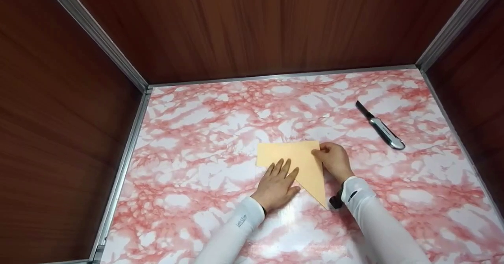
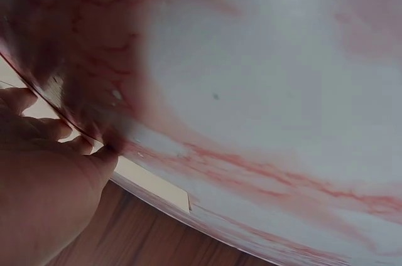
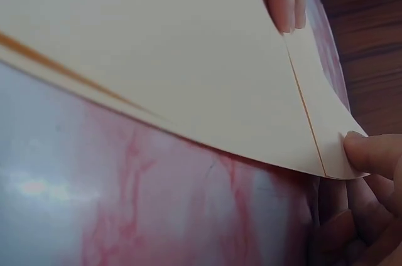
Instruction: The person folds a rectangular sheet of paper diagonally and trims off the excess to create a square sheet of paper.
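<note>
- Head view: folded yellow paper (image 1: pixel 289 154) lies on the marbled surface (image 1: pixel 189 169), walls (image 1: pixel 244 32) standing on three sides.
- Left hand (image 1: pixel 275 187): grip wide, fingers extended, resting on paper's lower edge.
- Right hand (image 1: pixel 334 159): grip narrow, pinching paper near its upper right corner.
- Edges: surface's far rim well beyond paper; knife (image 1: pixel 388 134) well apart, rightward, with surface between.

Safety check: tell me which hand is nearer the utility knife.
Right. The right hand pinches the folded yellow paper, left of and closer to the person than the utility knife; the left hand rests on that paper, farther left.
</note>
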Tool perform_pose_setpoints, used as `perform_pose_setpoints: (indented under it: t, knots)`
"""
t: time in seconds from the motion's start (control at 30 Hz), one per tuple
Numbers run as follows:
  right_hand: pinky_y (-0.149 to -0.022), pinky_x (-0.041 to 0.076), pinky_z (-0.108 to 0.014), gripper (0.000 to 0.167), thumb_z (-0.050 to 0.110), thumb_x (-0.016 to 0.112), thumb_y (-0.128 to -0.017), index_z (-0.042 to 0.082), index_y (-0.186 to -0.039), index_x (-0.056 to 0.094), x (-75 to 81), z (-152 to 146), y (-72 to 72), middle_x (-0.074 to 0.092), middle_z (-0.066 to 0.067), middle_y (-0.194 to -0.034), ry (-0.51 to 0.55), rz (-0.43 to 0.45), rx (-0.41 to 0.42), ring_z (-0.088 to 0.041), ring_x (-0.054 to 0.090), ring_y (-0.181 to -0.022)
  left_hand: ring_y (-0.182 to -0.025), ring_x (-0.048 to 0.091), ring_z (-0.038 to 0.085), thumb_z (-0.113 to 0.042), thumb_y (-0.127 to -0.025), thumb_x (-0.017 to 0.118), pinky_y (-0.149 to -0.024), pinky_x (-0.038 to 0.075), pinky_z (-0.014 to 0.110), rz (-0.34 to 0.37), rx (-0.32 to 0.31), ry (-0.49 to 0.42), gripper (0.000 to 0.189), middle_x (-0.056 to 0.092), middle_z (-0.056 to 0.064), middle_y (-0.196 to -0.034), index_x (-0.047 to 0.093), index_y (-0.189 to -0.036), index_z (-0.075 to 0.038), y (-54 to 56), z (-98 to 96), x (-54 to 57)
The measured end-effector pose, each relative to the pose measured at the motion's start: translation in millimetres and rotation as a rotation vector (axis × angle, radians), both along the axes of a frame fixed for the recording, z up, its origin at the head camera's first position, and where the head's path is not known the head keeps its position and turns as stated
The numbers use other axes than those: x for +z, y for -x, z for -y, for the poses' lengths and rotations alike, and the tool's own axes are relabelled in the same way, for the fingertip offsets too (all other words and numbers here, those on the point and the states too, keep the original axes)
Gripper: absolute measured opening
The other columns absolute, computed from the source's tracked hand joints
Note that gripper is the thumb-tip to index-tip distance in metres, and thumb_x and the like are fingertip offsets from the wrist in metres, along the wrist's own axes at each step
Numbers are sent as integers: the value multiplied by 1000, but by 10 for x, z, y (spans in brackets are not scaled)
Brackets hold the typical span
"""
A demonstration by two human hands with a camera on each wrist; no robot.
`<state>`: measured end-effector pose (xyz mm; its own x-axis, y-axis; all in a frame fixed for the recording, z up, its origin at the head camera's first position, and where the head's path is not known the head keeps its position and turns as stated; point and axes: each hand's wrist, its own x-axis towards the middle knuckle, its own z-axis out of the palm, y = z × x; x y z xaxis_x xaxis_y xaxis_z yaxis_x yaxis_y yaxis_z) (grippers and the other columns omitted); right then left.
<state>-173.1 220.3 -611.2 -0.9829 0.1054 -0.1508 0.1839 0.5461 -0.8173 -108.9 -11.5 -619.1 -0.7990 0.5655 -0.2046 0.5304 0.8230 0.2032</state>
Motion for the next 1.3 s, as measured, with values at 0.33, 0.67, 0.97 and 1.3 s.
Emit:
perform_pose_setpoints:
  t: [0.33, 0.67, 0.97, 1.3]
  knots:
    - [-94, 46, -47, 35, 4, 65, -92, -1, -127, 68, -7, 19, 9, 65, -18, -114, -184, -240, 49, -35, 59, -107, -157, 4, 29, -61, -106, 33, -125, 6, 48, -10, -16, 38, 70, 8, 9, -171, 22, -165, -26, -21, -8, 20]
    - [-110, 37, -61, 38, 13, 66, -99, -2, -134, 66, 4, 19, -77, 58, -19, -143, -515, -435, 484, -40, 48, -137, -157, 7, 30, -61, -106, 34, -125, 9, 49, -41, -20, 58, 70, 11, 11, -171, 24, -165, -24, -28, -9, 27]
    - [-118, 27, -58, 49, 25, 59, -104, 1, -146, 55, -44, -39, -146, 46, -15, -156, -649, -338, 662, -36, 39, -146, -157, 10, 27, -61, -106, 31, -124, 10, 49, -40, 8, 54, 66, 16, 7, -170, 30, -163, -27, -12, -38, 67]
    - [-119, 26, -58, 49, 25, 61, -103, 1, -145, 56, -47, -65, -196, 47, -15, -156, -662, -363, 653, -36, 40, -145, -156, 16, 27, -59, -107, 32, -124, 13, 51, -46, 18, 51, 62, 24, 5, -168, 38, -160, -26, 23, -9, 123]
